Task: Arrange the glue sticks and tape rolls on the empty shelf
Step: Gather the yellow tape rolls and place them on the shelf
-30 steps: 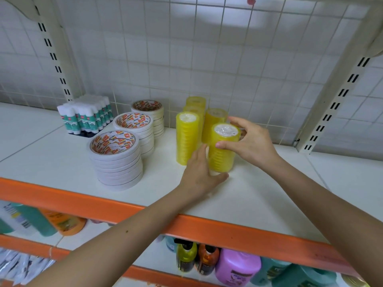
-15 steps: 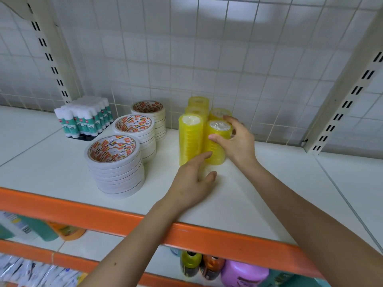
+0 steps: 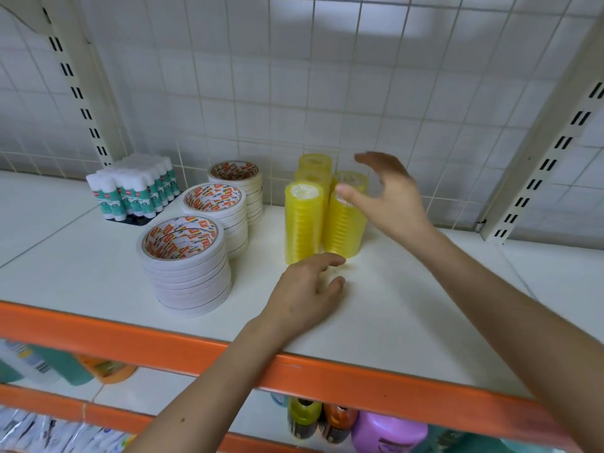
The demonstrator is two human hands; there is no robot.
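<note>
Just beside yellow tape stack (image 3: pixel 343 227), right hand (image 3: pixel 392 204), grip slack

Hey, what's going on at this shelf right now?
A person is stocking the white shelf with stationery. Glue sticks stand at the back left, three stacks of white tape rolls beside them, then yellow tape stacks. The right hand, open and blurred, is at the top of the front right yellow stack without gripping it. The left hand is open, low on the shelf just in front.
</note>
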